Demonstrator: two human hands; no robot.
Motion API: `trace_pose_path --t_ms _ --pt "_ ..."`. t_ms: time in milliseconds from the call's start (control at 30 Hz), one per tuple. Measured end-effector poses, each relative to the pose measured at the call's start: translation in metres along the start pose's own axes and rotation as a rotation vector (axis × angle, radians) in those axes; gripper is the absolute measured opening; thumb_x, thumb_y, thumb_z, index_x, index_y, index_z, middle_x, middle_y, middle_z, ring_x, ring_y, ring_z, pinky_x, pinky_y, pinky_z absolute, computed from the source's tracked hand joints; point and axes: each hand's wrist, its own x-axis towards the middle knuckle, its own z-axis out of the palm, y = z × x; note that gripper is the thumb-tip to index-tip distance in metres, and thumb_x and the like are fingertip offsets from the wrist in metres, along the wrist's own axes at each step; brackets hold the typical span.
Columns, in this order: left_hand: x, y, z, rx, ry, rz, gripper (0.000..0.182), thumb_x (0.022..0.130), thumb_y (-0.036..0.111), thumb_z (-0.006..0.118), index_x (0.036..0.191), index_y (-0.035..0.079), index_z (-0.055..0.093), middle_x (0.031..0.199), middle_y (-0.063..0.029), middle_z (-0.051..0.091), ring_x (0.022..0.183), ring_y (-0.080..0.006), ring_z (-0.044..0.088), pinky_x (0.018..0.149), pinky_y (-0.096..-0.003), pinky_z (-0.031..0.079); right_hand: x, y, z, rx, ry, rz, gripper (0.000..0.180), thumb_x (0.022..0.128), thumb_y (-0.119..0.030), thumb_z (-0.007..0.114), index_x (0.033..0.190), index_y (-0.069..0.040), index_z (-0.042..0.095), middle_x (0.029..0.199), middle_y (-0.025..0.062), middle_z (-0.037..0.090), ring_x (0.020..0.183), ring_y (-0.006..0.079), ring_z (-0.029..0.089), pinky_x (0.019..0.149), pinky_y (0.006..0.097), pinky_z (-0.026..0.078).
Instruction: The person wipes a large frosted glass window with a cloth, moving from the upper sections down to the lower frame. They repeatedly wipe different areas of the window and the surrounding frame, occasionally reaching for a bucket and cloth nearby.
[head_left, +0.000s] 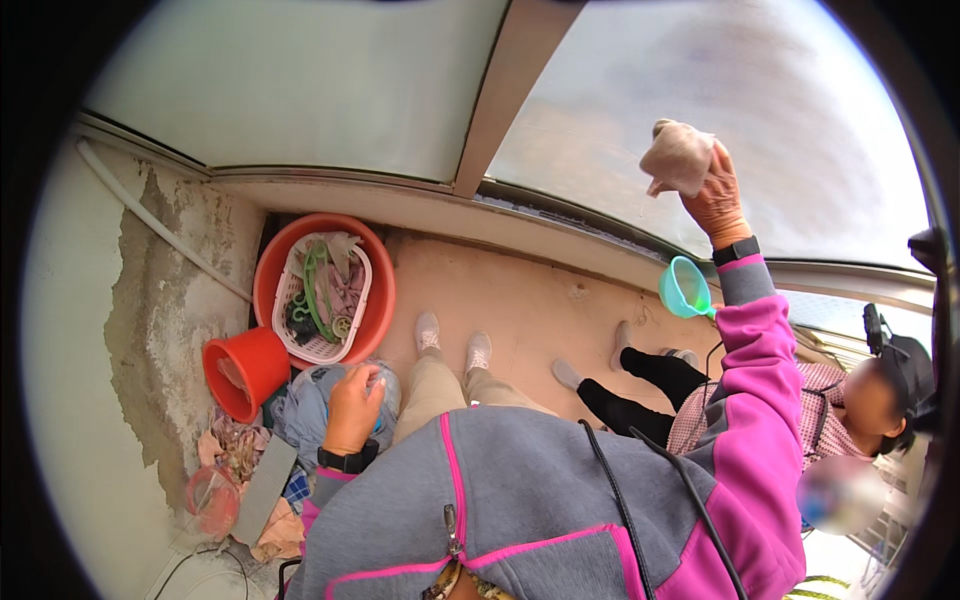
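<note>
My right hand is raised at the upper right, gripping a crumpled beige cloth in front of a pale window pane. Whether the cloth presses on the glass cannot be told. Grey smears and a few drips mark that pane. My left hand hangs low at my left side, loosely curled and holding nothing. Behind it is a plastic bag of blue-grey fabric. Below my right forearm, a turquoise dipper is held out near the sill, its handle partly hidden by my sleeve.
A person in a checked top and black trousers is close on my right. To the left, a red basin holds a white basket of hangers and cloths. A tipped red bucket, rags and a white pipe line the peeling wall.
</note>
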Motion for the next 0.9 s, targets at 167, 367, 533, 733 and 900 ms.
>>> trace_pose_path --t_ms 167,367,533,733,900 --pt "0.035 0.05 0.016 -0.302 -0.13 0.03 0.026 0.095 0.015 0.07 0.113 -0.003 0.067 0.102 -0.0153 0.074 0.092 -0.0244 0.072 0.082 -0.035 0.056 0.009 -0.065 -0.038 0.531 0.587 0.919 0.026 0.089 -0.007 0.069 0.114 -0.003 0.069 0.105 0.0162 0.071 0.094 0.0306 0.067 0.092 0.0415 0.053" --pt "0.085 0.168 0.076 -1.141 -0.584 -0.132 0.053 0.104 0.03 0.063 0.151 0.015 0.044 0.131 -0.0083 0.061 0.113 -0.0201 0.065 0.089 -0.0429 0.061 0.033 -0.233 -0.067 2.017 0.389 1.608 0.021 0.098 0.0 0.057 0.117 -0.001 0.063 0.109 0.0013 0.067 0.1 0.0101 0.061 0.09 0.0285 0.052" --pt "0.114 0.183 0.077 -1.448 -0.342 -0.173 0.032 0.103 0.024 0.062 0.133 0.013 0.062 0.123 -0.0018 0.069 0.11 -0.0153 0.068 0.088 -0.0405 0.061 -0.001 -0.271 -0.092 1.247 0.098 0.723 0.049 0.094 -0.023 0.071 0.134 0.004 0.059 0.142 0.0283 0.053 0.132 0.0435 0.052 0.112 0.0466 0.043" --pt "0.163 0.19 0.059 -0.709 0.348 0.415 0.043 0.098 0.006 0.068 0.14 0.003 0.059 0.121 -0.009 0.066 0.109 -0.0203 0.065 0.098 -0.0324 0.052 -0.068 -0.261 -0.084 1.472 0.011 1.133 0.034 0.094 -0.007 0.07 0.126 0.002 0.062 0.107 0.0161 0.072 0.092 0.0231 0.072 0.08 0.035 0.058" --pt "0.255 0.253 0.046 -0.096 0.751 1.195 0.07 0.077 -0.003 0.081 0.142 0.014 0.061 0.146 -0.0181 0.052 0.135 -0.0392 0.051 0.113 -0.0479 0.04 -0.104 -0.284 -0.097 1.385 -0.094 1.232 0.029 0.096 -0.006 0.068 0.124 0.003 0.063 0.099 0.0139 0.074 0.09 0.0214 0.072 0.081 0.0338 0.058"
